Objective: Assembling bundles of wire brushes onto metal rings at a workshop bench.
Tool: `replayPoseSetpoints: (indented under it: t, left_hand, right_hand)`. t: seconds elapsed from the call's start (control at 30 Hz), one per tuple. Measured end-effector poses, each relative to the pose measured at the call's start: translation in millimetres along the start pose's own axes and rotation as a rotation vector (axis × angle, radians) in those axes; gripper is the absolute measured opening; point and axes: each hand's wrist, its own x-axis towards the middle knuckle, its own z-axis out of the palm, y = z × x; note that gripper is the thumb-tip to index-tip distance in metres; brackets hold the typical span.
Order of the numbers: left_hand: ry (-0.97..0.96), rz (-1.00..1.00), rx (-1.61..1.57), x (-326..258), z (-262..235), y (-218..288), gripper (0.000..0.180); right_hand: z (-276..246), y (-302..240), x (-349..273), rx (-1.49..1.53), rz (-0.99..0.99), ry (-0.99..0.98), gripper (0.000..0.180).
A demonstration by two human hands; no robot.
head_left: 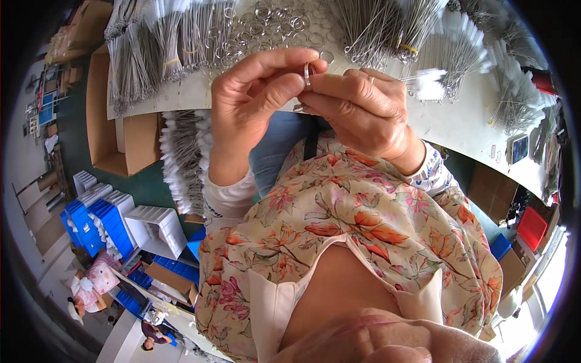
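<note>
Both hands meet over the near edge of the white table, holding a silver metal split ring (307,75) edge-on between them. My left hand (245,100) pinches it with thumb and forefinger from the left. From the right, the thumb and fingers of my right hand (366,106) close on the same ring; the lower fingers are curled, and whatever may lie under them is hidden. Just beyond the fingertips shows another ring (327,57); whether it touches the fingers I cannot tell. A pile of loose metal rings (266,30) is spread on the table beyond my hands.
Bundles of thin wire brushes with white bristles lie at the far left (148,54) and far right (387,30) of the table (445,124). More brushes (181,157) hang beside my left forearm. A cardboard box (115,121), blue and white bins (157,227) and a phone-like device (519,149) stand around.
</note>
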Motion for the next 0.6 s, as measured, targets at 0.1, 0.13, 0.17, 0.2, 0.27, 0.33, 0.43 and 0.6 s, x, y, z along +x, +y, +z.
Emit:
replayPoseSetpoints:
  t: [0.1,0.13,0.17,0.2,0.27,0.33,0.43,0.6]
  left_hand:
    - [-0.031,-0.005,0.104,1,-2,10,0.024]
    - [-0.035,-0.040,0.134,1,-3,14,0.023]
    - [-0.040,-0.076,0.164,1,-3,18,0.022]
    - [-0.042,-0.078,0.164,1,-1,25,0.022]
    - [-0.043,-0.144,0.356,1,2,36,0.022]
    - [-0.015,0.028,0.525,1,8,29,0.023]
    - [0.060,0.368,0.777,0,8,17,0.025]
    - [0.087,0.684,0.936,4,2,0,0.032]
  right_hand:
    - [-3,4,2,-0.021,-0.089,-0.034,0.020]
    - [-6,4,2,-0.022,-0.087,-0.033,0.020]
    - [-9,3,2,-0.021,-0.074,-0.097,0.018]
    - [-11,3,2,-0.021,-0.061,-0.161,0.017]
    - [-11,4,4,-0.026,-0.091,-0.173,0.016]
    - [-10,5,4,-0.033,-0.119,-0.187,0.016]
    - [-15,8,9,0.532,0.365,-0.106,0.014]
    - [-25,-5,20,1.056,0.951,-0.075,0.017]
